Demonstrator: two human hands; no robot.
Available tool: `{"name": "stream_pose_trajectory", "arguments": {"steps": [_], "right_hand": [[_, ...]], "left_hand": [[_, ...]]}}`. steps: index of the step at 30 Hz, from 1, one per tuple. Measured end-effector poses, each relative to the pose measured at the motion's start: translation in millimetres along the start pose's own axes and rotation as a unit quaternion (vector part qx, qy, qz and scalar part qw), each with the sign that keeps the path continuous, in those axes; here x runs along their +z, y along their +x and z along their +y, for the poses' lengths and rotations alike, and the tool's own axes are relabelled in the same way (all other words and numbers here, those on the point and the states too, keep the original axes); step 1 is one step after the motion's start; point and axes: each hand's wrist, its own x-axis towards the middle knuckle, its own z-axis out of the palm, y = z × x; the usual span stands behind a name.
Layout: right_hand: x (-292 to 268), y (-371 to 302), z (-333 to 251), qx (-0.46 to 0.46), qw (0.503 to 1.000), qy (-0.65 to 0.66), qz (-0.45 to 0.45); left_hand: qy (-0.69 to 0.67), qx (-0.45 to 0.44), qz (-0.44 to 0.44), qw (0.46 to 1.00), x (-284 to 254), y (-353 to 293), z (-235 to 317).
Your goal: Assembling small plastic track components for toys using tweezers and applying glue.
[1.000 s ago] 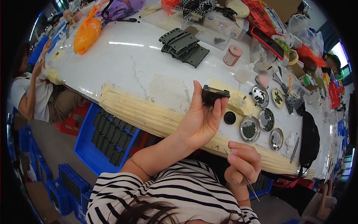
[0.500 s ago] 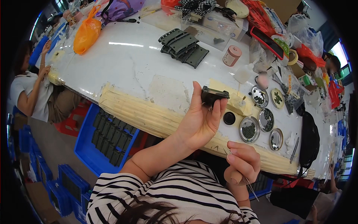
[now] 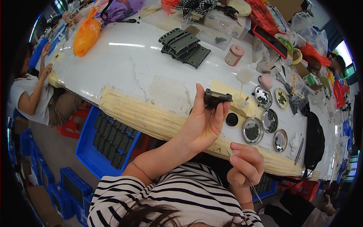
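Raised above the table's front edge, my left hand (image 3: 202,126) is closed round a small dark green plastic housing (image 3: 217,98), held between thumb and fingers. My right hand (image 3: 245,164) is lower and to the right, closed on thin metal tweezers (image 3: 254,190). Their long ends stick out below the hand, and the tips near the fingertips are too fine to make out. A round tan end (image 3: 239,179) shows at the same hand; I cannot tell what it is. The hands are apart. Beyond them several matching green housings (image 3: 185,45) lie stacked on the white table (image 3: 121,64).
Round metal dishes with small dark green parts, one a steel dish (image 3: 253,131), stand right of my left hand. Beside them lie a black round cap (image 3: 231,119) and a black bag (image 3: 314,142). A blue crate (image 3: 86,151) of green housings sits below the padded edge (image 3: 140,117).
The green housing has turned slightly in my left hand. My right hand stays where it was with the tweezers. At the lower right another person's arm has shifted.
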Motion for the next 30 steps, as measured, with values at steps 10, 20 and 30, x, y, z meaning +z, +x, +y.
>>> {"name": "stream_pose_trajectory", "arguments": {"steps": [10, 20, 30], "right_hand": [[-17, 21, 2, -0.035, 0.995, -0.075, -0.058], [-17, 40, 3, -0.098, 0.976, -0.155, -0.117], [-17, 39, 3, -0.096, 0.976, -0.158, -0.118]], "left_hand": [[0.177, 0.042, 0.033, 0.983, -5, -18, -14], [0.293, 0.107, 0.016, 0.950, -21, -26, -20], [0.293, 0.124, -0.015, 0.948, -19, -26, -21]]}}
